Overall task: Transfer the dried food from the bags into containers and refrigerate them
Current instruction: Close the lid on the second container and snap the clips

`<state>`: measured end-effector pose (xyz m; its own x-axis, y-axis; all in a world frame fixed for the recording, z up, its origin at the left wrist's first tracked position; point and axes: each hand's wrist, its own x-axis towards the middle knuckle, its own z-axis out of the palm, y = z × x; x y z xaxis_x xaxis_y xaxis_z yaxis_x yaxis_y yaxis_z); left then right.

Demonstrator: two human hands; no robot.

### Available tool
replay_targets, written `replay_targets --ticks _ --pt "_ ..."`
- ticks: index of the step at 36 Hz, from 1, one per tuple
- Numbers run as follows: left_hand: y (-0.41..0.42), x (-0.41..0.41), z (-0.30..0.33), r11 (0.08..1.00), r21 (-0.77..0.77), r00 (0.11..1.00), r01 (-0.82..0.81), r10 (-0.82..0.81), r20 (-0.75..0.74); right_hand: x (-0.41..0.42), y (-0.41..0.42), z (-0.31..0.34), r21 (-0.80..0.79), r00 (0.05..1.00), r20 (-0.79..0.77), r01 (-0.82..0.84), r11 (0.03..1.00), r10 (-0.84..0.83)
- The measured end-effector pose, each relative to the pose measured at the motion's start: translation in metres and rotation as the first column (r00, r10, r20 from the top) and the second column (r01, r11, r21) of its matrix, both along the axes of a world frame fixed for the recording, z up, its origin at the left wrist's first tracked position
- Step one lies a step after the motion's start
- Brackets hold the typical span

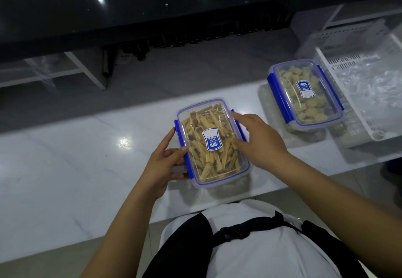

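Note:
A clear lidded container with blue clasps (212, 141), full of yellow dried strips, stands on the white counter (76, 169) in front of me. My left hand (165, 162) holds its left side, fingers along the blue clasp and thumb on the lid edge. My right hand (258, 140) lies on the right side of the lid, fingers stretched over the right clasp. A second lidded container (306, 93) with pale round dried pieces stands further right, with no hand on it.
A white slatted plastic basket (339, 62) with crumpled clear bags (374, 90) sits at the counter's right end. Beyond the counter lies grey floor and a dark glossy cabinet (152, 5) with small bottles beneath. White shelf frames stand at left.

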<state>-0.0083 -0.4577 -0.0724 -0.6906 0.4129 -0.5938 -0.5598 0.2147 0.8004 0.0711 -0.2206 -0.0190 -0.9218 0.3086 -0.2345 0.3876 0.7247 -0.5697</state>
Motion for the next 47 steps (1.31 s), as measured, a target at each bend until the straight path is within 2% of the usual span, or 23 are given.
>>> replay_targets --ticks 2,4,8,14,21,27,31,40,47 --pt "-0.004 -0.001 -0.002 0.999 0.052 1.0 -0.003 0.002 0.02 0.006 -0.014 0.003 0.107 0.995 0.014 -0.096 0.99 0.095" --pt "-0.007 -0.002 -0.004 0.996 0.092 0.999 -0.011 0.007 0.042 0.01 -0.029 0.004 0.187 0.979 0.121 -0.182 0.965 0.162" --pt "-0.012 -0.001 -0.009 0.991 0.134 0.998 -0.022 0.012 0.069 0.008 -0.048 0.003 0.274 0.95 0.276 -0.221 0.936 0.144" --pt "-0.008 0.009 -0.013 0.981 0.187 0.995 -0.039 0.022 0.092 -0.007 -0.057 -0.015 0.242 0.908 0.41 -0.201 0.949 0.088" --pt "0.013 0.021 -0.016 0.966 0.248 0.991 -0.07 0.04 0.126 -0.023 -0.047 -0.029 0.326 0.945 0.327 -0.139 0.935 0.027" --pt "0.025 0.013 -0.012 0.948 0.3 0.987 -0.11 0.069 0.145 -0.025 -0.024 -0.012 0.223 0.983 0.17 -0.107 0.969 0.069" --pt "0.038 0.015 -0.01 0.938 0.32 0.98 -0.136 0.082 0.179 -0.008 -0.013 0.009 0.277 0.994 0.089 -0.09 0.956 0.068" --pt "0.048 0.013 -0.012 0.92 0.351 0.965 -0.176 0.091 0.245 0.063 0.012 0.01 0.363 0.97 0.226 -0.169 0.916 0.089" --pt "0.05 0.012 -0.011 0.931 0.336 0.972 -0.145 0.071 0.224 0.058 0.009 -0.002 0.357 0.966 0.246 -0.173 0.918 0.086"
